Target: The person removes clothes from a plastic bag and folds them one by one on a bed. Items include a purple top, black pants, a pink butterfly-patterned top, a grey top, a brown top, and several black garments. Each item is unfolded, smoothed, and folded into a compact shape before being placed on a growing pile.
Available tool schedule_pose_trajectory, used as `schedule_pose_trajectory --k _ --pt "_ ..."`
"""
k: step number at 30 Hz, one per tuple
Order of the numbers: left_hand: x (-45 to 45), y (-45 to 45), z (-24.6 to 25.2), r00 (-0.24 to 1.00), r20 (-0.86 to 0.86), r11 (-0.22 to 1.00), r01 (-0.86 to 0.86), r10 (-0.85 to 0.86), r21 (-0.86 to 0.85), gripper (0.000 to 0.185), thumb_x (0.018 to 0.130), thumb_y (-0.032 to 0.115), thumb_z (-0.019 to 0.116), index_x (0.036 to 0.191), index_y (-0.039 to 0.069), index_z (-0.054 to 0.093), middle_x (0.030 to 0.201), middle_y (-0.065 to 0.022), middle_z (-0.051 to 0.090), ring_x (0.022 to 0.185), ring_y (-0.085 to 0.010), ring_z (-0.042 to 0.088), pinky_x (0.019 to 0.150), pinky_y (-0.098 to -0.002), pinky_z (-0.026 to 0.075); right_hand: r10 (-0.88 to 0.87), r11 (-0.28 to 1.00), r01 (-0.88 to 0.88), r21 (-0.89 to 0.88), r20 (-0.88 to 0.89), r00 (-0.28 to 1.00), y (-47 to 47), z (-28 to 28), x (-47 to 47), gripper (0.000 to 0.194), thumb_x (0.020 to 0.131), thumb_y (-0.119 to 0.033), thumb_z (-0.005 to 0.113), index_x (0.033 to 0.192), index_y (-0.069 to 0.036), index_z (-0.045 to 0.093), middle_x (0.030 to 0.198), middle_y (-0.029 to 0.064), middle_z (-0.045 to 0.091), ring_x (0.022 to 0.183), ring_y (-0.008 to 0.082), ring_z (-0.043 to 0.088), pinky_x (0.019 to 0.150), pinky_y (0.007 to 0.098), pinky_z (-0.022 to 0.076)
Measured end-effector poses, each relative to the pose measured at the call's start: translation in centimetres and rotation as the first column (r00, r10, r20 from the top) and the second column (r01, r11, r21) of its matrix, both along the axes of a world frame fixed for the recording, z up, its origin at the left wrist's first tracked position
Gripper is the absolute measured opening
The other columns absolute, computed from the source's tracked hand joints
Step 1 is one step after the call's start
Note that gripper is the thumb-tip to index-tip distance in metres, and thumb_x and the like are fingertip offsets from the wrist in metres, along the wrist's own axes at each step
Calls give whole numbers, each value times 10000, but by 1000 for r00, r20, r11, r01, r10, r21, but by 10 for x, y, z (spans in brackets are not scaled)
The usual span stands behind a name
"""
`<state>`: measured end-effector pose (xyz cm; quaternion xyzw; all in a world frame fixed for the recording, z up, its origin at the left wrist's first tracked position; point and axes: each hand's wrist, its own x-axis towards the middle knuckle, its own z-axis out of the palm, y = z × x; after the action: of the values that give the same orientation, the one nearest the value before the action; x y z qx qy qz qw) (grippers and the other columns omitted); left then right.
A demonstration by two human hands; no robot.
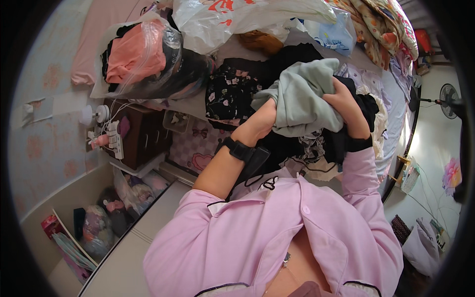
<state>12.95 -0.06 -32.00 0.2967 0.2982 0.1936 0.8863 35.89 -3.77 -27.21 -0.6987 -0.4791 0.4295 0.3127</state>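
Note:
A pale grey-green cloth garment [308, 96], bunched and partly folded, is held up between my two hands. My left hand [264, 120] grips its lower left side, with the fingers hidden under the fabric. On the right edge, my right hand [343, 100] has its thumb over the cloth and its fingers out of sight behind. Below and left of the garment lies a folded black floral garment [230, 92]. More black clothing [297, 54] spreads behind and beneath my hands.
A clear plastic bag [163, 44] stuffed with clothes sits at the left, beside a large white plastic bag [207, 22]. A floral quilt [378, 29] is heaped at the far right. Below the bag stand a dark drawer cabinet [148, 139] and a power strip [115, 141] with cords.

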Motion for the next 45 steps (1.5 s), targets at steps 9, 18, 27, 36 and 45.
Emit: schedule_pose_trajectory --k 9,18,27,36,45 --pt "-72 10 0 999 13 923 -35 43 -383 523 939 428 611 1262 22 548 1169 -124 647 1019 -211 650 872 -371 538 470 791 -607 -75 710 525 -15 31 -151 220 771 -79 606 990 -70 585 775 133 626 719 338 661 603 416 530" --pt "-108 74 3 990 -77 986 -127 120 -106 260 912 116 641 1148 10 619 1061 -87 676 924 -179 669 796 -335 558 458 810 -546 215 349 817 5 22 -168 538 747 -83 669 1265 -209 596 1006 167 517 817 347 603 730 394 526" --pt "-151 101 -71 950 -261 979 -195 174 -59 360 908 158 647 1217 -14 582 1106 -108 664 958 -218 657 838 -351 529 503 815 -516 265 119 856 12 -40 -181 614 764 -91 688 1347 -208 535 1209 201 514 1015 365 587 874 371 494" --pt "-187 56 -225 136 -963 920 290 232 262 661 918 297 615 1442 14 328 1462 -246 361 1288 -386 440 1021 -453 420 331 941 -329 -83 17 943 -23 -133 -144 524 766 -91 663 1284 -86 581 1113 171 616 920 298 640 833 364 528" --pt "-128 63 -229 218 -875 128 946 432 299 670 902 391 619 1490 252 330 1597 -48 179 1468 -269 166 1170 -483 171 72 963 -57 -263 49 996 -29 -149 -97 467 812 -88 650 1275 -64 587 1107 159 664 872 240 661 818 329 527"
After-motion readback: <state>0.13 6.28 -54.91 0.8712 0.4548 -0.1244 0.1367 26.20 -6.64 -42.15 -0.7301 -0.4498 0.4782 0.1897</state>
